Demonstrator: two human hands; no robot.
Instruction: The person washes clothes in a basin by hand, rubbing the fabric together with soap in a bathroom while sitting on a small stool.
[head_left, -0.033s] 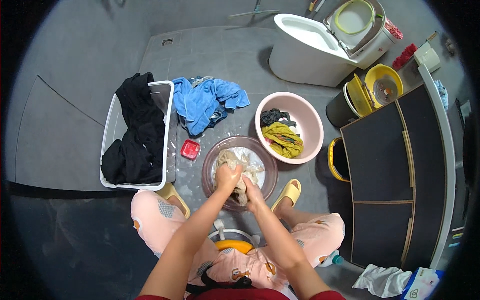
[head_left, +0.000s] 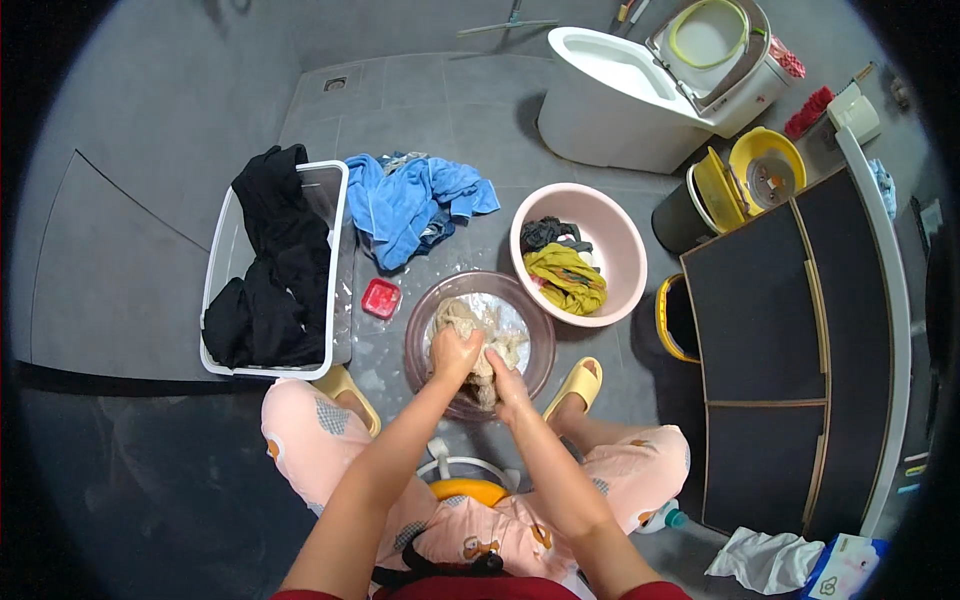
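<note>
A wet beige cloth (head_left: 461,317) is bunched up over a translucent brownish basin (head_left: 543,349) on the floor between my feet. My left hand (head_left: 456,352) is closed round the cloth's left part. Against its right side, my right hand (head_left: 509,384) grips the same cloth, thumb pointing up. Part of the cloth hangs down between both hands, and more of it lies in the whitish, sudsy water. My fingertips are mostly hidden by the cloth and the backs of my hands. A red soap box (head_left: 380,299) with a bar in it stands left of the basin.
On the left, a white-rimmed tub (head_left: 340,200) holds black clothes (head_left: 275,285). Blue laundry (head_left: 410,205) lies on the tiles beyond the basin. A pink basin (head_left: 630,250) with yellow and dark clothes stands to the right, near a dark cabinet (head_left: 760,300). A toilet (head_left: 620,110) is farther back.
</note>
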